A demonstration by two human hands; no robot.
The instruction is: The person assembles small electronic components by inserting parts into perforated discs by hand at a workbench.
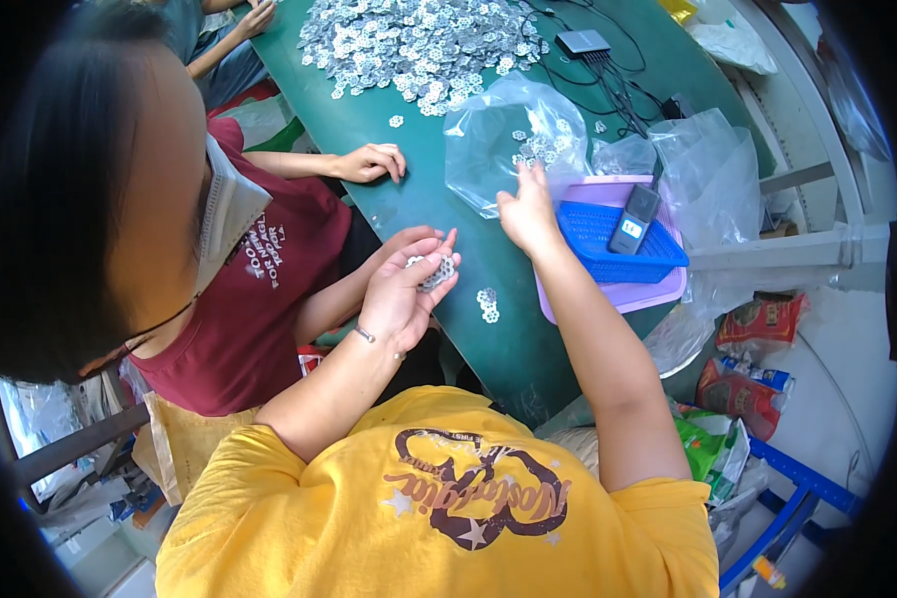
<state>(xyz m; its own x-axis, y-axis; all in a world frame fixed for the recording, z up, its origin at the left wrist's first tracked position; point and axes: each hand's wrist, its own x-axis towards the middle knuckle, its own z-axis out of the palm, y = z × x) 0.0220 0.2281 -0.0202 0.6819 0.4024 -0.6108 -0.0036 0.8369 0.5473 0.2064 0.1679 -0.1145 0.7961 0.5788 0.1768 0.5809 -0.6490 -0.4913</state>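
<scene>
My left hand (401,301) is curled, palm up, around several small silver flower-shaped metal pieces (435,273). My right hand (530,211) reaches over the near edge of a clear plastic bag (473,149), fingers stretched forward and thumb apart; I see nothing held in it. Just beyond its fingertips, more of the flower-shaped pieces (548,145) lie in the bag. A short row of such pieces (487,305) rests on the green table (424,179) between my hands.
Beyond the bag is a large heap of metal pieces (419,45). A blue basket (583,239) with a dark handheld device (636,214) sits on a pink tray (623,297) at right. Cables run to a black box (582,42). A masked co-worker in maroon sits close at left.
</scene>
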